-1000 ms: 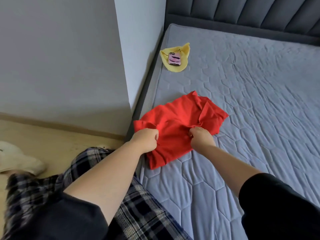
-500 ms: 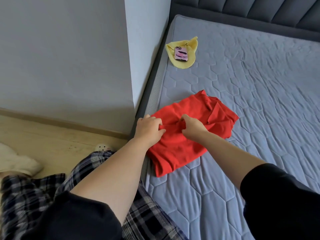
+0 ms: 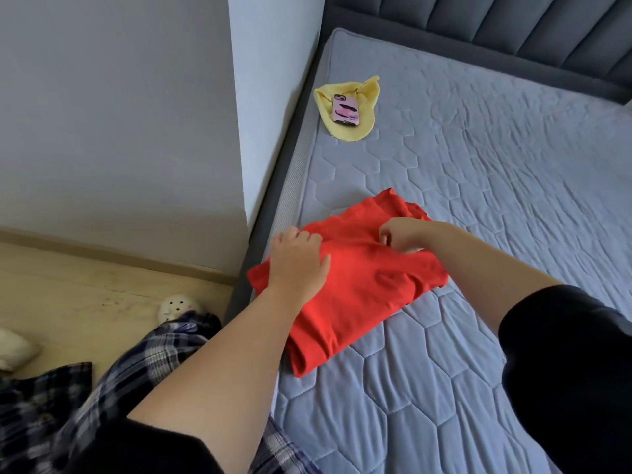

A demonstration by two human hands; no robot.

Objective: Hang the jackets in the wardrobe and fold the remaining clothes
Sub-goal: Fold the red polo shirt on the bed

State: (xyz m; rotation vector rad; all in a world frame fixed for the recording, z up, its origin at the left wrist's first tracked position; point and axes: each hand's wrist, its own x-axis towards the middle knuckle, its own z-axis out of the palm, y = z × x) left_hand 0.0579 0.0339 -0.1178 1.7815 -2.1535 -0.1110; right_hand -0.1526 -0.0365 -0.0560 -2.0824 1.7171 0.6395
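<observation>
At the far left you see the wooden floor (image 3: 85,295); on it lies something white (image 3: 15,348), cut by the edge of the picture, and a small white round thing with dark dots (image 3: 176,306) beside your checked trousers (image 3: 143,367); behind them stands the grey wall (image 3: 113,114), and its corner meets the side of the bed.

Your left hand (image 3: 295,265) lies on the left part of the red garment (image 3: 359,295); the fingers are bent over a fold at the far edge and the thumb lies flat on the cloth; I cannot tell if this grip really pinches the cloth or only presses it. The red garment is folded into a thick packet and lies on the grey quilted mattress (image 3: 478,200), near its left edge, close to you.

Your right hand (image 3: 402,236) is at the far side of the same garment, near the middle of it; its fingers are curled together and pinch a fold of the red cloth.

Further away, near the mattress's left edge, lies a yellow cloth (image 3: 345,126); a phone in a pink case (image 3: 346,110) rests on top of it, well apart from the red garment; at the top right runs the dark padded headboard (image 3: 513,25).
</observation>
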